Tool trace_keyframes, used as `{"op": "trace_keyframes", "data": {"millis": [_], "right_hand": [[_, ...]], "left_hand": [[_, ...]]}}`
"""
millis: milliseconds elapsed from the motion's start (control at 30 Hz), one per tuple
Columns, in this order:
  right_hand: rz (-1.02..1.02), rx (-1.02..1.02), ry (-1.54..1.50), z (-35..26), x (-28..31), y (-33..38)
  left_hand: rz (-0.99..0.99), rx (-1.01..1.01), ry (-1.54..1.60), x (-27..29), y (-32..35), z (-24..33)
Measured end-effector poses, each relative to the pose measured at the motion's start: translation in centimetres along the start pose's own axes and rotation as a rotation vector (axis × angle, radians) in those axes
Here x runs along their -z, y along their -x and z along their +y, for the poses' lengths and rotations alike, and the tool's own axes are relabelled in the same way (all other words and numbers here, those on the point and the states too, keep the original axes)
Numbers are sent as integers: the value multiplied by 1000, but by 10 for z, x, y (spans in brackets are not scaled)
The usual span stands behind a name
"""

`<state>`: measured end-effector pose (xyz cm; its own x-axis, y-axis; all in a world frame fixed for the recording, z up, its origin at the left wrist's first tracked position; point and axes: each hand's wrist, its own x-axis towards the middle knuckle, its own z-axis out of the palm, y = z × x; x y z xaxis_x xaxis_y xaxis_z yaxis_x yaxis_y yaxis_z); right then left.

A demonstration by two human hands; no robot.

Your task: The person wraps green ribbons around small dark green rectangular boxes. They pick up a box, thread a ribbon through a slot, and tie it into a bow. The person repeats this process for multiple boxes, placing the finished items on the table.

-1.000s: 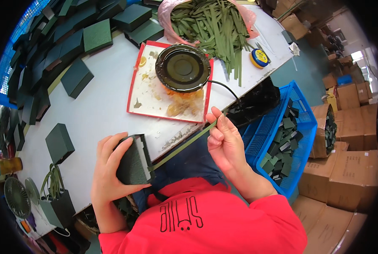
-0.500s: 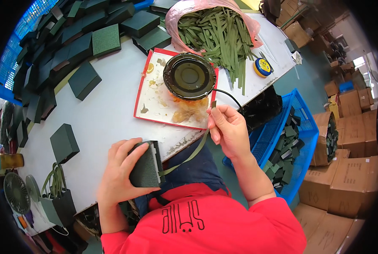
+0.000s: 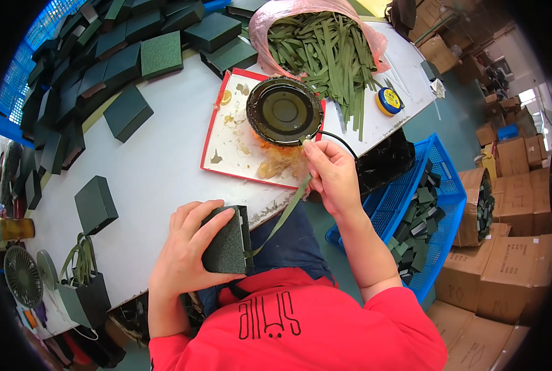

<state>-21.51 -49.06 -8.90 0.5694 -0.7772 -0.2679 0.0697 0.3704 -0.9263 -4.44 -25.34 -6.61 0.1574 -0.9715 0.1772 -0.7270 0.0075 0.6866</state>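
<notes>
My left hand [image 3: 180,250] grips a small dark green box [image 3: 221,250] near the table's front edge, thumb below and fingers spread over its top. From the box's right side a flat green ribbon [image 3: 285,216] runs up to my right hand [image 3: 336,179]. Thumb and fingers there pinch the ribbon close to its free end, right at the near rim of a round black pot [image 3: 255,127] of dark, glossy liquid. Whether the ribbon's tip touches the liquid is hard to make out. Under the pot lies a white board with a red border [image 3: 217,145], stained with amber residue.
Green ribbons [image 3: 331,55] spill from a pink plastic bag [image 3: 260,34] behind the pot. A blue-and-yellow round tin [image 3: 388,101] sits beside them. Dark green boxes [image 3: 127,114] crowd the table's left. Blue crates [image 3: 440,185] with small green pieces stand right; a black cord [image 3: 341,141] leaves the pot.
My right hand has moved slightly up and forward, bringing the ribbon's end to the pot's rim. My left hand still holds the box, its place nearly the same; the view has shifted a little.
</notes>
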Motion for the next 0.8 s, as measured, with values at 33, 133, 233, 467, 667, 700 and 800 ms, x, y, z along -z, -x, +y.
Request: {"op": "trace_keyframes", "data": {"millis": [33,133,233,467,667,700,800], "right_hand": [[5,-5,9,0,-1,-1],[12,-28,23,-1,-1,-2],[-5,-57,-2,-3,2,-1],[-15,75,-72,2,4,22],[-315,-20,127,-10,-6,57],[-380,-33,118,-9,-15,60],[-479,-218,182,-7,-29,61]], "left_hand": [[2,1,-1,0,0,0],[6,-2,-1,1,1,0],[9,-3,0,2,0,0],[61,-22,9,5,1,-4],[85,-89,97,5,-7,-7],[83,-109,113,6,-9,-7],[81,-145,123,8,-10,-3]]}}
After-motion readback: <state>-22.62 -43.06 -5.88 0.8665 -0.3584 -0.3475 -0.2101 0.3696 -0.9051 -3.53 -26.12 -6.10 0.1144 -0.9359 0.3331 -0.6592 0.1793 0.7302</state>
